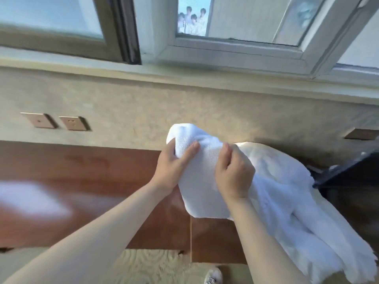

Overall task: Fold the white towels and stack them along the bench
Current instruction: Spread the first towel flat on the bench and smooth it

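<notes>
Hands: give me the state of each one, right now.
Left hand: closed, gripping the white towel near its top edge.
Right hand: closed, pinching the same towel beside the left.

towel (207, 177) is plain white, bench (82, 169) a glossy reddish-brown wood, wall (143, 111) mottled beige, rug (147, 267) cream with swirly pattern.

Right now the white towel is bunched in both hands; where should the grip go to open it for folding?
On the white towel, grip the top edge near its two ends, coming from above. The left hand and right hand pinch close together at a crumpled top, and the rest hangs right over the wooden bench; sliding them apart should let it hang flat.
</notes>
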